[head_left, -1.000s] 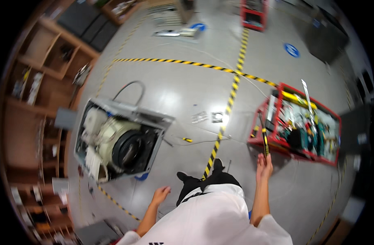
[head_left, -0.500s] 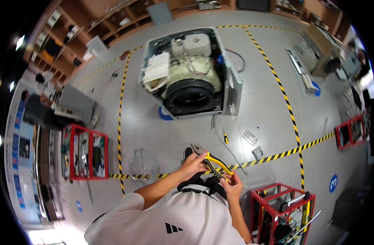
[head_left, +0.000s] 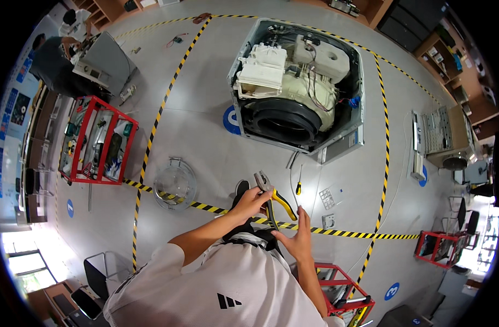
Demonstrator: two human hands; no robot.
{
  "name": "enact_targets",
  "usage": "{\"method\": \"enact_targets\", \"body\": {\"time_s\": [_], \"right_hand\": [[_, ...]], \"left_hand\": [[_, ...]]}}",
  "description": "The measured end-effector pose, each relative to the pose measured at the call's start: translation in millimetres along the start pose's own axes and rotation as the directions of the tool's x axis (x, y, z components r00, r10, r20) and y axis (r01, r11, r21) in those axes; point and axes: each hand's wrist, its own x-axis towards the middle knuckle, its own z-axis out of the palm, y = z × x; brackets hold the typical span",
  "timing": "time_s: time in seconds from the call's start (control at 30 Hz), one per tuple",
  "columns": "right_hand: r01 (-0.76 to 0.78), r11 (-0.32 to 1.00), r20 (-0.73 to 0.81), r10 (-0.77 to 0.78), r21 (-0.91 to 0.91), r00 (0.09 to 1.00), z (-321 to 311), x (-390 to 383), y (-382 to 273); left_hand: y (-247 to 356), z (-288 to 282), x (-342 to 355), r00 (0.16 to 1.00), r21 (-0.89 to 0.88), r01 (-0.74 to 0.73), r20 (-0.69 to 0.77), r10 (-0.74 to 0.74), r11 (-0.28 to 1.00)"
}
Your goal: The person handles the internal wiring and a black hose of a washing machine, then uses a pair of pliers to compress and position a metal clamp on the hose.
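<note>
My left hand (head_left: 251, 204) is closed around the pliers (head_left: 285, 207) near their pivot. Their grey jaws point up and away from me, and the yellow and black handles spread toward my right hand. My right hand (head_left: 297, 238) is open beside the handle ends, thumb and fingers apart, with nothing held in it. Ahead on the floor stands an opened washing machine (head_left: 295, 87), its front panel off and its black door seal and pale tub exposed. A screwdriver (head_left: 299, 188) with a yellow and black handle lies between it and my hands.
A clear round door glass (head_left: 174, 185) lies left on the floor. Red tool carts stand at the left (head_left: 99, 141) and lower right (head_left: 336, 286). Small parts, including a grid-like tray (head_left: 327, 199), lie to the right. A person (head_left: 56, 62) works far left.
My right hand has let go of the pliers' handles and its fingers have spread. My left hand still holds the pliers. The view has turned, shifting the washing machine to the right.
</note>
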Motion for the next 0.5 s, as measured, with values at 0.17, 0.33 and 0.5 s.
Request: {"method": "enact_targets", "body": {"time_s": [0.17, 0.33, 0.5], "right_hand": [[0.2, 0.948, 0.15, -0.166, -0.248, 0.975, 32, 61, -40], [0.11, 0.957, 0.221, -0.05, -0.268, 0.974, 62, 105, -49], [0.027, 0.974, 0.286, 0.04, -0.226, 0.957, 79, 137, -48]], "left_hand": [[35, -33, 29, 1.0, 0.013, -0.03, -0.002, 0.03, 0.999], [71, -60, 52, 0.998, 0.098, -0.062, 0.0, 0.062, 0.993], [90, -70, 66, 0.997, 0.212, -0.08, 0.018, 0.077, 0.974]]}}
